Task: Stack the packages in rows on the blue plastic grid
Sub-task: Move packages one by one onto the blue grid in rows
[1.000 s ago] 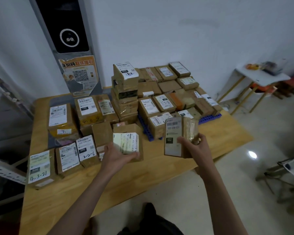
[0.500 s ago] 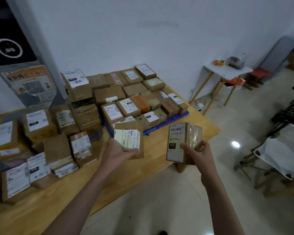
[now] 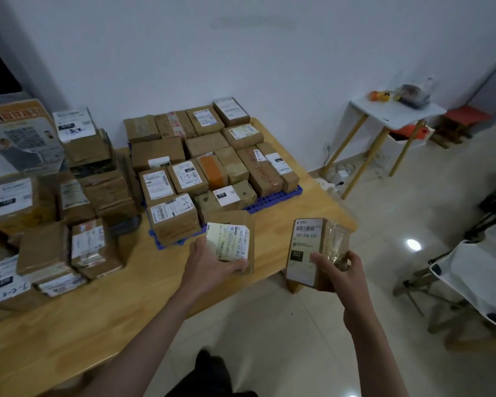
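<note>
1. Packages, brown taped cardboard with white labels (image 3: 189, 179), already fill most of the blue plastic grid (image 3: 272, 197) at twelve o'clock on the wooden table (image 3: 69, 325).
2. Left hand (image 3: 209, 262) grasps a brown package with a pale label (image 3: 231, 243), just beside the grid's near edge.
3. Right hand (image 3: 337, 269) grasps a tall brown package marked 032 (image 3: 308, 250), at two o'clock, off the table.
4. Best to set each flat, label up, flush against its neighbours in the front row.
</note>
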